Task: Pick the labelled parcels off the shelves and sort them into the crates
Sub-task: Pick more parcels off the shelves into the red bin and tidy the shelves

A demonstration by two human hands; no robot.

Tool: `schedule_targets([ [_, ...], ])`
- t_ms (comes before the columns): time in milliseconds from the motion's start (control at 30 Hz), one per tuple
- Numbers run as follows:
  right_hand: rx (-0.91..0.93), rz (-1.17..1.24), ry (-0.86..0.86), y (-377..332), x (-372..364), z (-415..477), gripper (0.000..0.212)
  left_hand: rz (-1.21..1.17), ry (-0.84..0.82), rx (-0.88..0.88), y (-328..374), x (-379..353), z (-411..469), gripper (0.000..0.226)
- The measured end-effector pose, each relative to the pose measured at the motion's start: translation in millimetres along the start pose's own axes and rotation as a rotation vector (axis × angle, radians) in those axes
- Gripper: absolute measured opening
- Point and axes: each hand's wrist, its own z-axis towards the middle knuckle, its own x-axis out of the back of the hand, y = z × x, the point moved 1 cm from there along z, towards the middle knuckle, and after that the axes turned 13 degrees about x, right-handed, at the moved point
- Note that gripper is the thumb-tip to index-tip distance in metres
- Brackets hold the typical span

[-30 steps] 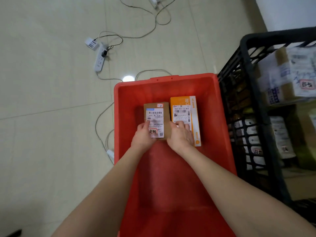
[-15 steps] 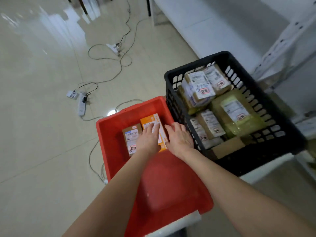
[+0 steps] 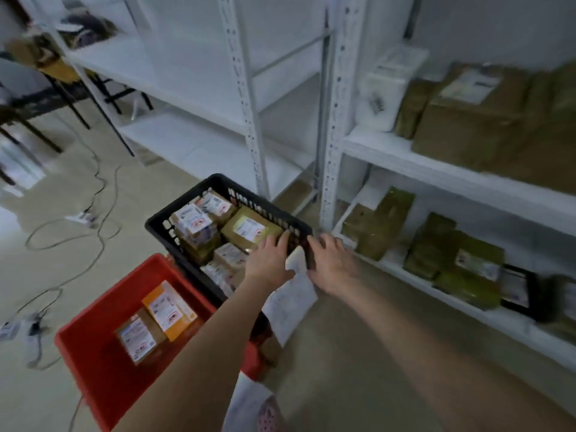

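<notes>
Over the right rim of the black crate [image 3: 218, 181], both hands are free. The left hand [image 3: 268, 260] has its fingers straight, lying on or just above that rim. The right hand [image 3: 331, 264] is spread just outside the rim, on the shelf side. Neither holds anything, and blur hides whether either one touches the crate.

Done, as far as I can judge: the black crate is well filled with labelled parcels. Several are brown, and a larger olive parcel [image 3: 249, 229] lies uppermost near its right rim. A paper sheet [image 3: 290, 304] hangs on the crate's near side, below the hands. Just left of the black crate and nearer the person stands the red crate [image 3: 93, 378], close against it. It has two parcels side by side on its floor, labels up — an orange parcel [image 3: 168, 310] and a brown parcel [image 3: 137, 338]. It looks to have room for many more.

Left to do: the shelves [image 3: 436, 169] right of the black crate carry plenty. On the lower board sit olive packets [image 3: 377, 226], some with labels; on the board above are a brown box [image 3: 467, 126] and a white parcel [image 3: 386, 88].

So the sorting looks partway through — one crate mostly loaded, one barely begun. With both hands free on the shelf side, the next pick would probably come from the lower board.
</notes>
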Motion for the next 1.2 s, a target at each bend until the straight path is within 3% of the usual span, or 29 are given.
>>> schedule_targets([
  [133,-0.161,-0.009,0.112,90.9,58.3,-94.6,0.072,0.032,0.091,-0.221,125.8,16.6,-45.6,0.082],
  [333,-0.364,-0.045,0.223,199.7,123.3,-225.0,0.071,0.095,0.111,-0.461,289.1,35.8,-114.9,0.092],
  [667,-0.590,-0.085,0.394,317.6,186.2,-344.1,0.072,0.106,0.188,-0.753,467.9,54.3,-173.2,0.087],
  [967,-0.613,0.002,0.373,419.2,219.8,-297.3,0.076,-0.177,0.221,-0.718,583.2,67.8,-105.2,0.057],
  [1200,-0.515,0.039,0.240,464.8,228.9,-252.2,0.066,-0.174,0.070,-0.596,648.3,74.4,-43.0,0.056],
])
